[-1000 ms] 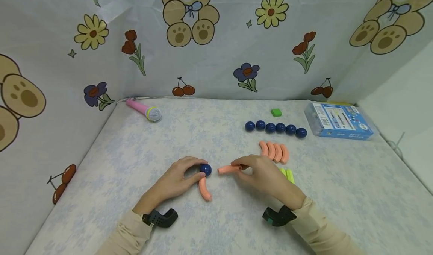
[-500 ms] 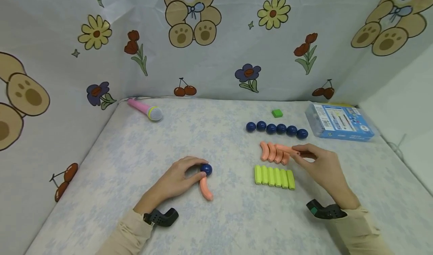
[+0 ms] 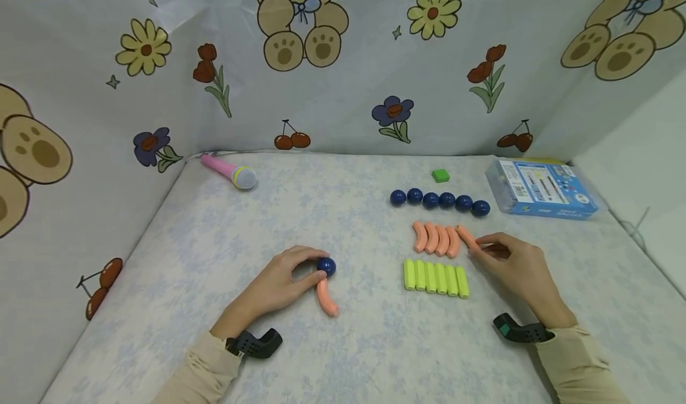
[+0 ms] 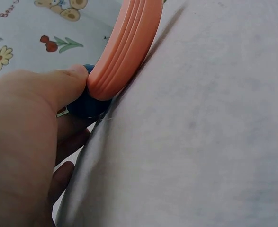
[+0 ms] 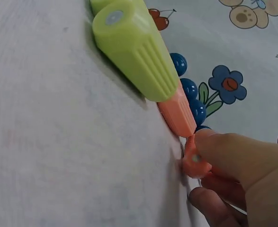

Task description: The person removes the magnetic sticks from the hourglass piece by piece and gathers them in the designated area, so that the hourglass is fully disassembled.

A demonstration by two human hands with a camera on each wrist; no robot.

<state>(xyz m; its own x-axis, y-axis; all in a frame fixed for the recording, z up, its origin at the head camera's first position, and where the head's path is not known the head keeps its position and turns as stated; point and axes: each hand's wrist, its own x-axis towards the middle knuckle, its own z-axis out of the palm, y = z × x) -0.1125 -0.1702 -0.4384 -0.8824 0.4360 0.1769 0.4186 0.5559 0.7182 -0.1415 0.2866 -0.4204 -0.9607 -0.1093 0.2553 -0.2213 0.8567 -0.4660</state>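
Note:
Between thumb and fingers, my left hand (image 3: pixel 281 280) holds a dark blue ball (image 3: pixel 326 266) on the table. A curved, ribbed orange rod (image 4: pixel 128 49) extends from that ball toward the near side, its end against the ball. Over on the right, my right hand (image 3: pixel 517 270) pinches another curved orange rod (image 3: pixel 467 236) by its near end, at the right end of a row of orange rods (image 3: pixel 436 239). In the right wrist view the pinched rod's end face (image 5: pixel 195 161) shows a small grey disc under the thumb.
Just nearer than the orange row lies a row of yellow-green sticks (image 3: pixel 436 277). Behind it runs a line of blue balls (image 3: pixel 430 200), then a green block (image 3: pixel 440 176). A blue-labelled box (image 3: pixel 546 189) sits at the back right, a pink toy microphone (image 3: pixel 230 171) at the back left.
My right hand has carried the orange rod from beside the blue ball rightward to the orange row, lowering it at the row's right end. My left hand keeps its hold.

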